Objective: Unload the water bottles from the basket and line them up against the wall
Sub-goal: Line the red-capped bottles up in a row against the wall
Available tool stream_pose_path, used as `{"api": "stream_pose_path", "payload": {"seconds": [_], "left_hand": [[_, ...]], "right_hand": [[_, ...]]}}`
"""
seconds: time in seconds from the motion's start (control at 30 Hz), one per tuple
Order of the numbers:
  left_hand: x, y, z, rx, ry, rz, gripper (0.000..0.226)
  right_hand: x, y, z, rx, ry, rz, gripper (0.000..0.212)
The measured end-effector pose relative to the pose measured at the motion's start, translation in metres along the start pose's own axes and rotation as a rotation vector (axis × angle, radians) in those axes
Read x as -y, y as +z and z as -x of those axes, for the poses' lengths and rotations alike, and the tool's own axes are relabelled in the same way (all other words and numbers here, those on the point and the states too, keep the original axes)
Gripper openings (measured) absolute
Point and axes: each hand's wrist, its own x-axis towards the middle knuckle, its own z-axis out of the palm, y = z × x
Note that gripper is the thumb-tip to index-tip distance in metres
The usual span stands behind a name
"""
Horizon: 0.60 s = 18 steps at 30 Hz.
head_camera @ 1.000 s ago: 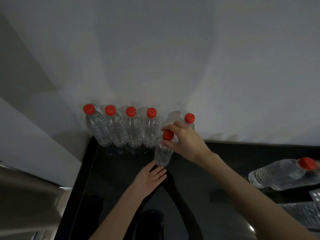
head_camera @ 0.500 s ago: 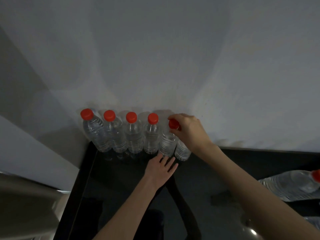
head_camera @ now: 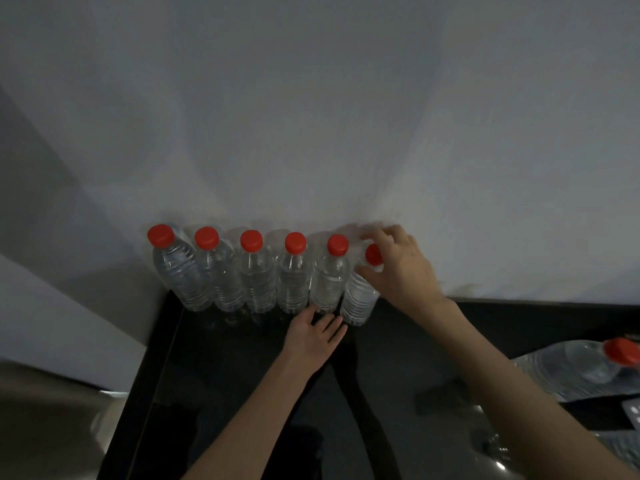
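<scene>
Six bottles (head_camera: 258, 271): upright, lined against the wall (head_camera: 311, 116) on the worktop (head_camera: 242, 375).
Right hand (head_camera: 403, 268): curled round the cap of the sixth bottle (head_camera: 358, 299).
Left hand (head_camera: 311, 341): flat, touching the base of the fifth bottle (head_camera: 329, 278).
Remaining bottle (head_camera: 568, 368): lying far right, axis left-right, nearer the right arm.

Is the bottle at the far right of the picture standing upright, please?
No, that bottle lies on its side on the dark counter, with its red cap pointing right.
</scene>
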Motion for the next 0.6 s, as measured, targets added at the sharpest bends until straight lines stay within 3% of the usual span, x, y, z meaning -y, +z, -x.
{"api": "stream_pose_path", "payload": {"seconds": [0.13,0.23,0.37,0.6], "left_hand": [[-0.004,0.0,-0.004,0.013,-0.047,-0.059,0.054],[-0.01,0.003,-0.01,0.027,-0.036,-0.075,0.05],[-0.01,0.001,-0.011,0.038,-0.055,-0.085,0.045],[-0.011,0.002,-0.008,0.033,-0.037,-0.134,0.05]], "right_hand": [[-0.007,0.003,-0.003,0.096,0.048,-0.048,0.043],[-0.007,0.003,-0.01,0.054,0.124,-0.152,0.035],[-0.005,0.009,-0.012,-0.042,0.225,-0.231,0.039],[-0.002,0.018,-0.003,-0.149,0.229,-0.288,0.036]]}}
